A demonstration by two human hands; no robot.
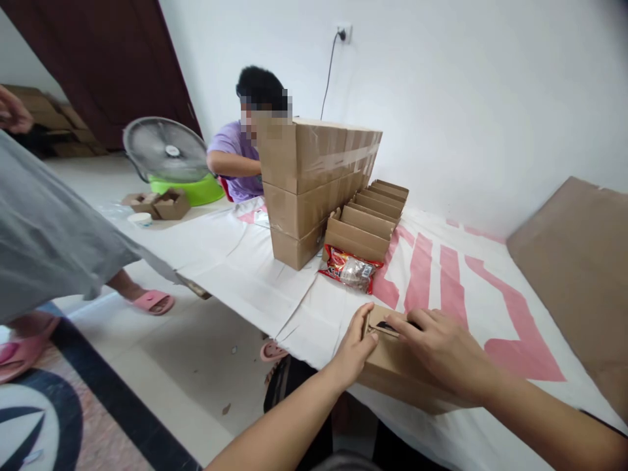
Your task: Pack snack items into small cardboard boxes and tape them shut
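A brown cardboard box [400,379] lies near the table's front edge, in front of me. My left hand [357,341] grips its left end, thumb on the top and fingers over the far corner. Across the top lies my right hand [439,347], its bent fingers on the box's top flap beside a dark gap. What is inside the box cannot be made out. Just beyond the hands, a red-and-clear plastic packet [350,269] with brownish contents leans by a row of open cardboard boxes [370,219].
Closed, taped boxes [314,190] form a tall stack on the table. Behind it sits a person in purple [235,140]. Another person in a grey skirt [53,229] stands at left. A fan [167,150] is on the floor; a large cardboard sheet [579,275] stands at right.
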